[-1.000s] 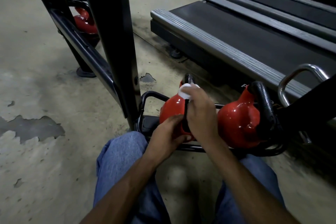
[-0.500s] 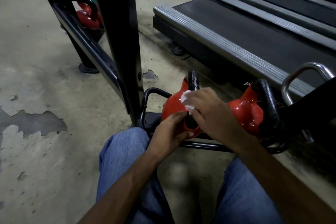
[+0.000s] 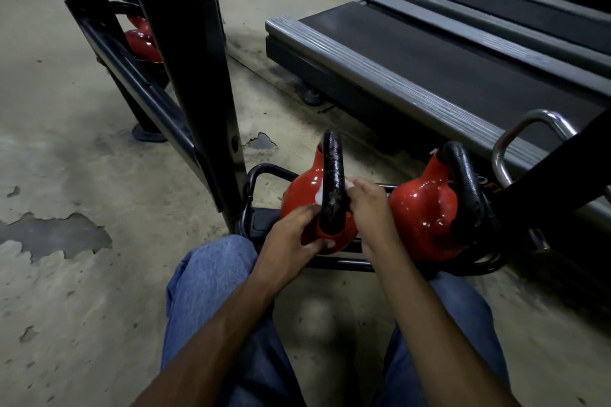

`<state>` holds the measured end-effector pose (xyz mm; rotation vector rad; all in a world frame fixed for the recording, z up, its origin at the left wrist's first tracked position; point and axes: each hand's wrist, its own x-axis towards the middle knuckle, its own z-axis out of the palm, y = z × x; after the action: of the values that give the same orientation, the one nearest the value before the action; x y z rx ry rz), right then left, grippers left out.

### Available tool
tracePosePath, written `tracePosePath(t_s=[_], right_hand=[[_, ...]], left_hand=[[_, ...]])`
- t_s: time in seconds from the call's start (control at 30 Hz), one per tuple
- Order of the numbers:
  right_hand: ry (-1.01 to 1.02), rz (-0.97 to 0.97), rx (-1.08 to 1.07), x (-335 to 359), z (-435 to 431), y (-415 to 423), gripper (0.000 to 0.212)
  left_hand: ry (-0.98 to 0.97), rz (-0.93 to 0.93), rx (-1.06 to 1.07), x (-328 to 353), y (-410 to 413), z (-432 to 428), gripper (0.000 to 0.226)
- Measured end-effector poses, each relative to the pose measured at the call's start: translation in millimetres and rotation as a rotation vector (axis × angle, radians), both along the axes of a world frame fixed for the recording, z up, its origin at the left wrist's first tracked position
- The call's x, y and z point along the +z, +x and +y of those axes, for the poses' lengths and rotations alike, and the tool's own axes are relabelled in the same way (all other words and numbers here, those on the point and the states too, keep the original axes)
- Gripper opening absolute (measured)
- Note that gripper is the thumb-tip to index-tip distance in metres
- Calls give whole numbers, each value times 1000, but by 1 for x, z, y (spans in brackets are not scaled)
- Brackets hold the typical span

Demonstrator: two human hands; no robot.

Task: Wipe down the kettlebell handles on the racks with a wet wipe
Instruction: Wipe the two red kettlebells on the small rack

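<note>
A black kettlebell handle stands upright on a red kettlebell that sits on the bottom rail of a black steel rack, low to the floor and just ahead of the person's knees. A white wet wipe shows in small patches on either side of the handle. The right hand has its fingers curled in against the handle and pinches the wipe. The left hand grips the bell's body at the handle's base, thumb across the front. A second red kettlebell sits just beside it to the right, near a chrome handle. A third kettlebell rests farther along the rack. A treadmill lies beyond, on a worn concrete floor. Blue jeans fill the foreground.
</note>
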<state>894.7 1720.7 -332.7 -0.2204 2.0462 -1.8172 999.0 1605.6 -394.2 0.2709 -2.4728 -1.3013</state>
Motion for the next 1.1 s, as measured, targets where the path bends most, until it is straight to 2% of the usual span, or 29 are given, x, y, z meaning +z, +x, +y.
tracePosePath(t_s=[0.13, 0.23, 0.3, 0.4, 0.43, 0.53, 0.6, 0.63, 0.73, 0.8, 0.87, 0.97, 1.03, 1.1], right_hand=[[-128, 71, -193, -19, 5, 26, 13], [-53, 403, -188, -19, 10, 37, 19], [59, 737, -23, -8, 13, 32, 23], [472, 1267, 387, 16, -1, -4, 22], [667, 1339, 529, 26, -10, -17, 24], [1195, 1376, 923, 61, -37, -28, 34], [1385, 1428, 1118, 73, -43, -14, 34], [1401, 1474, 1170, 75, -40, -5, 32], [1278, 1667, 1109, 60, -23, 5, 28], [1012, 1797, 895, 48, -7, 0, 21], [826, 1771, 717, 36, 11, -1, 16], [587, 1552, 507, 13, 33, 8, 26], [358, 1249, 266, -2, 38, 20, 21], [216, 949, 46, -10, 34, 31, 20]], left_hand=[[15, 5, 1, -2, -1, -2, 65], [11, 14, -5, -4, -1, -2, 64], [-4, 7, -2, -5, -1, -2, 65], [-58, -30, 5, -6, -3, -6, 72], [-70, -36, -4, -5, -3, -8, 74], [-94, -50, -25, -1, -1, -7, 70], [-86, -49, -12, 1, 1, -4, 64], [-88, -40, 9, 1, 1, -3, 60], [-113, -11, 41, 1, 1, 0, 52], [-85, 13, 13, 2, 1, 1, 54], [-34, 26, -29, 3, 2, 1, 61], [-25, -29, -47, -5, -1, -2, 74], [-58, -111, -20, -10, -3, -5, 82], [-62, -151, 0, -12, -3, -6, 84]])
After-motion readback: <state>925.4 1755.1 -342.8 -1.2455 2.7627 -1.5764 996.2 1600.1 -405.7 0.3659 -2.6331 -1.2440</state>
